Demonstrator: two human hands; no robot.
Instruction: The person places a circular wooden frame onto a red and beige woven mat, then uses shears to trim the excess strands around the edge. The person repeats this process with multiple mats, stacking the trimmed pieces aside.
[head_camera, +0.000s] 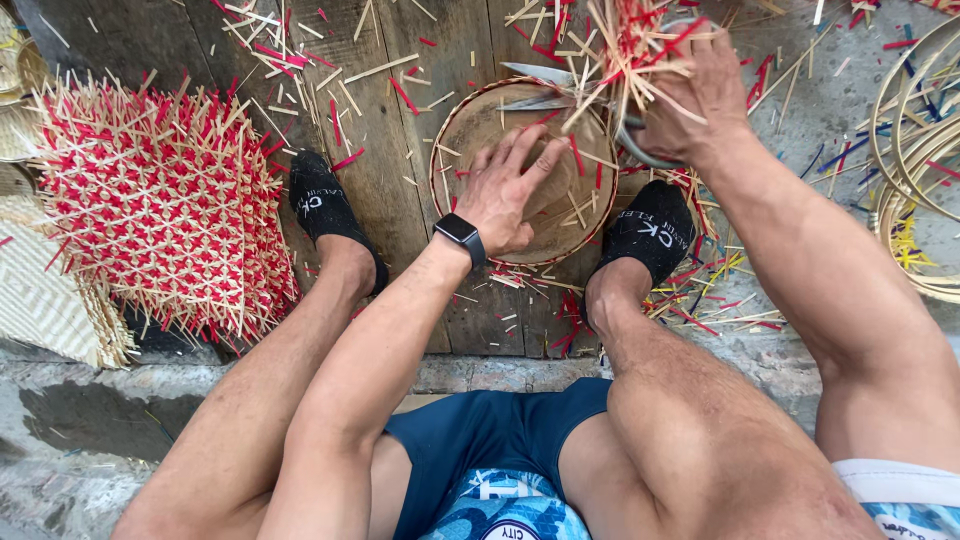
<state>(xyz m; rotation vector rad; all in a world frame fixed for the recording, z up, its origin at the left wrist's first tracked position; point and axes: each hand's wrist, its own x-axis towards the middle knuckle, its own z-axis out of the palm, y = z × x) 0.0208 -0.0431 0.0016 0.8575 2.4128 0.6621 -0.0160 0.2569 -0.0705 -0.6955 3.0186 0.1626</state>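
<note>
A round woven bamboo basket (470, 130) with a red-and-natural rim lies on wooden planks between my feet. My left hand (505, 190), with a dark smartwatch (460, 235) on its wrist, lies flat inside the basket, fingers spread against the weave. My right hand (695, 100) is at the basket's far right rim, gripping large scissors (545, 88) whose blades point left across the rim. A tuft of loose red and pale bamboo strip ends (625, 55) sticks up beside that hand.
A stack of woven red-and-pale mats (160, 200) with spiky edges sits at the left. Bamboo hoops (915, 150) lie at the right. My feet in black socks (325, 205) (650, 230) flank the basket. Cut strip scraps (330, 90) litter the planks and concrete.
</note>
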